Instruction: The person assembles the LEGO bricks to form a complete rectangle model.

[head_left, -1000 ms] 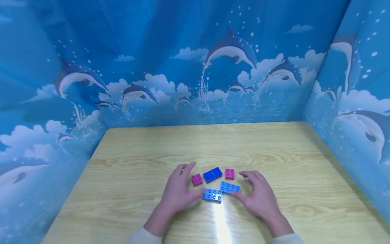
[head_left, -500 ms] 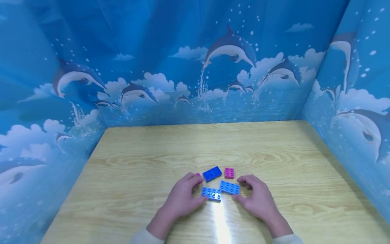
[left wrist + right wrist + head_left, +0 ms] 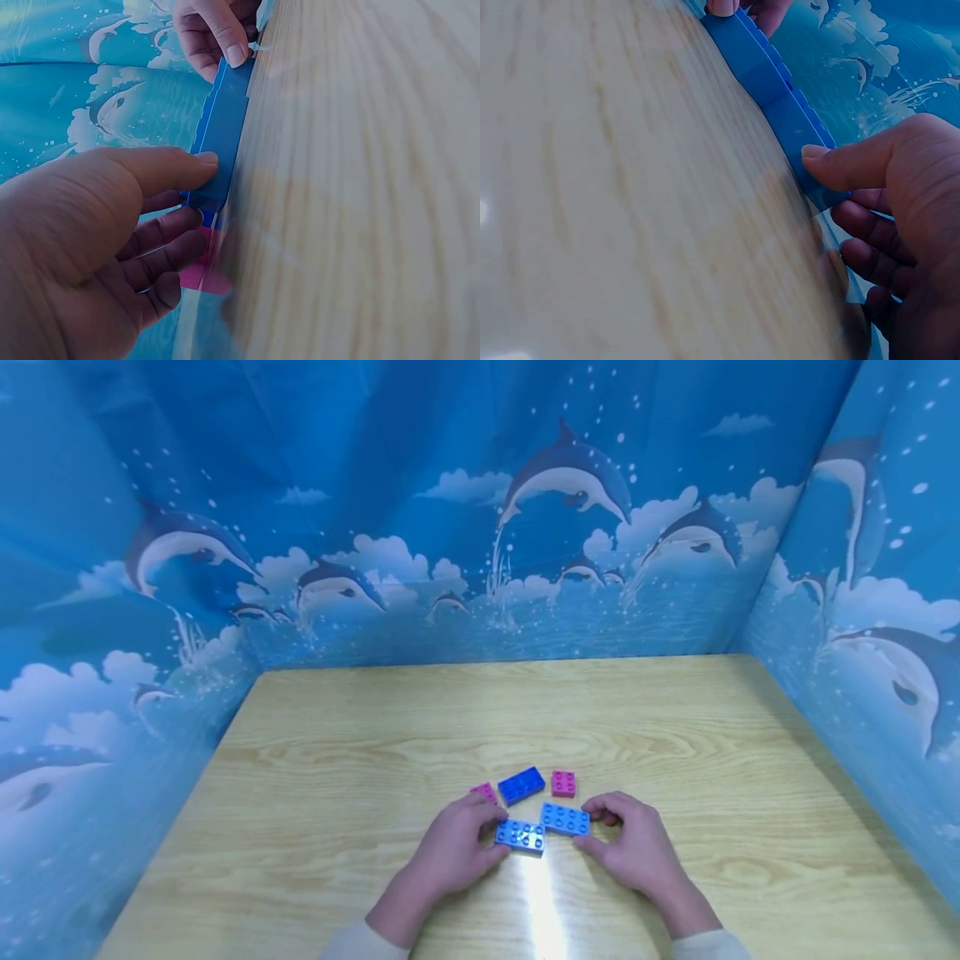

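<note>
Left grip (image 3: 457,843) pinches brick (image 3: 521,836), lengthwise rightward.

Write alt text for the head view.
A left hand pinches one light-blue brick and a right hand pinches a second light-blue brick on a wooden table. Beyond lies a dark-blue brick between two pink bricks, before a dolphin-print backdrop.

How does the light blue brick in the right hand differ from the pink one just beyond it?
The light blue brick is oblong with eight studs; the pink brick is squarish with four. The right hand pinches the light blue brick; the pink brick is untouched. Both lie studs up.
</note>
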A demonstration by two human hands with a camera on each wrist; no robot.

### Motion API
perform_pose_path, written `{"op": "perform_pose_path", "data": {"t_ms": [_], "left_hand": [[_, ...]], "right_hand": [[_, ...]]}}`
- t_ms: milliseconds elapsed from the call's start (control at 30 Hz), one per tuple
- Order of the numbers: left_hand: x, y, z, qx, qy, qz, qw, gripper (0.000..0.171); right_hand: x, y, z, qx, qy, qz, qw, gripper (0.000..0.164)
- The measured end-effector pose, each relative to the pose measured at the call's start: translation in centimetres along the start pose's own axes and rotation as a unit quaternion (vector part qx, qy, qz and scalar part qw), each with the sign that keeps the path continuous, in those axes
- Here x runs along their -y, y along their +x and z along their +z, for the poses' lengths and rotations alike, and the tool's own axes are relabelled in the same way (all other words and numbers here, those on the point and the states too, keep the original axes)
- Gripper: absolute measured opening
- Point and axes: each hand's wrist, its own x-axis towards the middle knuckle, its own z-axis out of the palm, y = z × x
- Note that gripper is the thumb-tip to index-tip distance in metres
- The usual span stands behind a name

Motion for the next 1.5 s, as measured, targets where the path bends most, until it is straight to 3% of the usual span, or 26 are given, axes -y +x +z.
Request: {"op": "perform_pose_path", "data": {"t_ms": [200, 667, 1500], "left_hand": [[0.15, -0.11, 0.05, -0.006, -0.004, 0.000, 1.0000, 0.037], [0.39, 0.04, -0.20, 0.001, -0.007, -0.037, 0.9993, 0.037], [0.20, 0.31, 0.02, -0.012, 0.001, -0.039, 0.9992, 0.034]], "right_hand": [[-0.18, 0.11, -0.04, 0.004, 0.009, 0.003, 1.000, 0.039], [-0.42, 0.31, -0.11, 0.009, 0.023, -0.010, 1.000, 0.039], [-0.64, 0.49, -0.02, 0.028, 0.036, -0.015, 0.999, 0.039]]}}
